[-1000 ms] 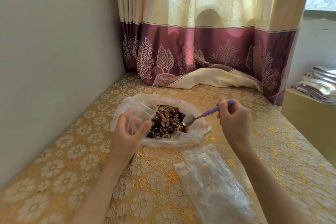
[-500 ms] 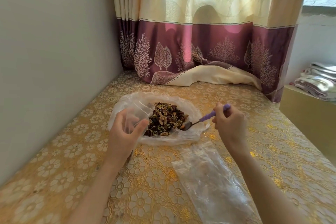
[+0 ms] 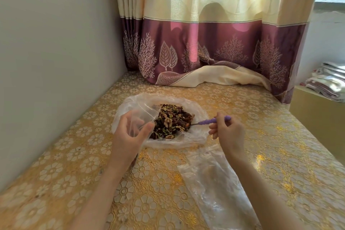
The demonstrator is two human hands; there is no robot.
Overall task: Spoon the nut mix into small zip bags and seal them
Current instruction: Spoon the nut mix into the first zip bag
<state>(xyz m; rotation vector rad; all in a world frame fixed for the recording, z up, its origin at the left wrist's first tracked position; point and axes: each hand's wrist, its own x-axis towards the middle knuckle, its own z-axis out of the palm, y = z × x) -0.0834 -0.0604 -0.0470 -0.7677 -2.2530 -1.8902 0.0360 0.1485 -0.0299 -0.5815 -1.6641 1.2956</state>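
A heap of nut mix [image 3: 170,121] lies on an opened clear plastic bag [image 3: 196,138] spread on the table. My left hand [image 3: 128,136] holds a small clear zip bag [image 3: 143,115] open at the heap's left edge. My right hand [image 3: 228,132] grips a purple-handled spoon [image 3: 211,121], whose bowl is dug into the right side of the heap and is mostly hidden by nuts.
More clear zip bags [image 3: 214,179] lie flat in front of my right forearm. The table [image 3: 74,183] has a gold floral cover, with a wall on the left and a curtain [image 3: 205,48] draped on it at the back. Folded cloth [image 3: 328,80] sits on a box at the right.
The spoon's bowl has gone from above the heap's right edge down into the nuts as my right hand lowered and moved left. My left hand still holds the small bag.
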